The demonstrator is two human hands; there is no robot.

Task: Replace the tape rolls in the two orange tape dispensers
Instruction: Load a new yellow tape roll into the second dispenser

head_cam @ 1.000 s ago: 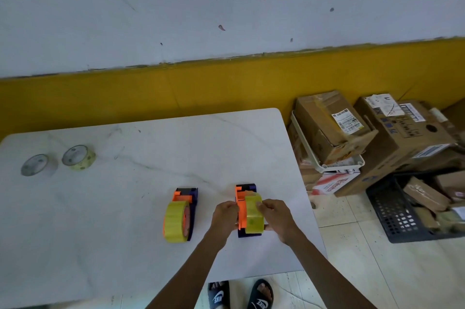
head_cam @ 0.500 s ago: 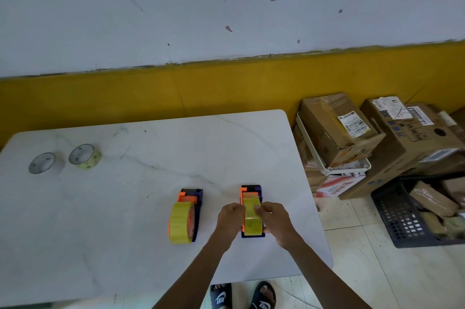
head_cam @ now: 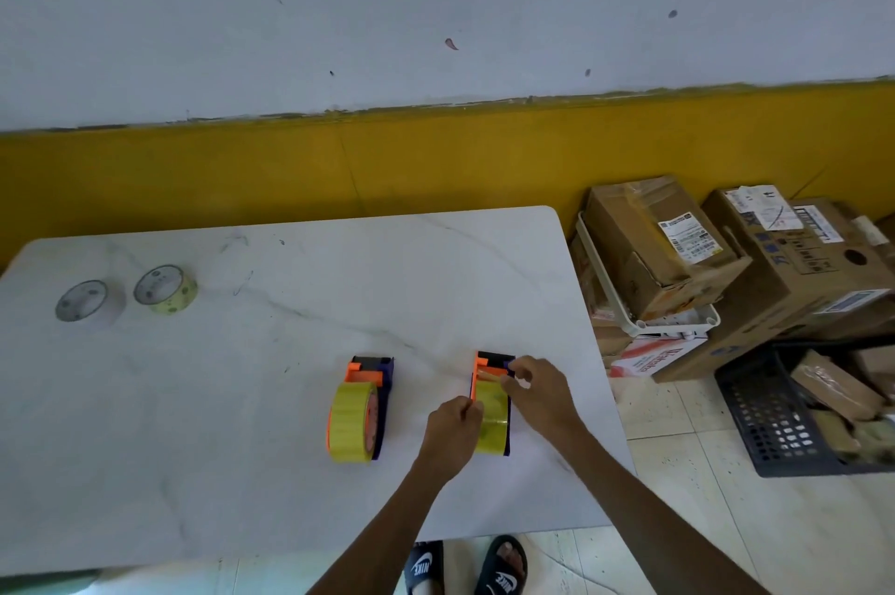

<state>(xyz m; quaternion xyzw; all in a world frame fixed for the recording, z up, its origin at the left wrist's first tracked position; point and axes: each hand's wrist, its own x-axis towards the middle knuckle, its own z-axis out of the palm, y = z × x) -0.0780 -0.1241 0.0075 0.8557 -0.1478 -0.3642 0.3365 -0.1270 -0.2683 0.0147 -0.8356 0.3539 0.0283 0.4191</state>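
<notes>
Right dispenser (head_cam: 490, 364) sits near the table's (head_cam: 290, 473) front right edge, yellow roll (head_cam: 493, 415) mounted. Left hand (head_cam: 448, 432) pinches the roll's left side; right hand (head_cam: 540, 393) pinches the tape end at the dispenser's top. Left dispenser (head_cam: 361, 405) lies just beside, loaded too. Two spare rolls (head_cam: 128, 296) rest far left.

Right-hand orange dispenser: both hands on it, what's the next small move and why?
Probably draw the tape end forward to the black front of the right orange tape dispenser. The right hand pinches at the top of its yellow-green tape roll, while the left hand holds the dispenser's side. Whether tape is already threaded can't be seen.
</notes>
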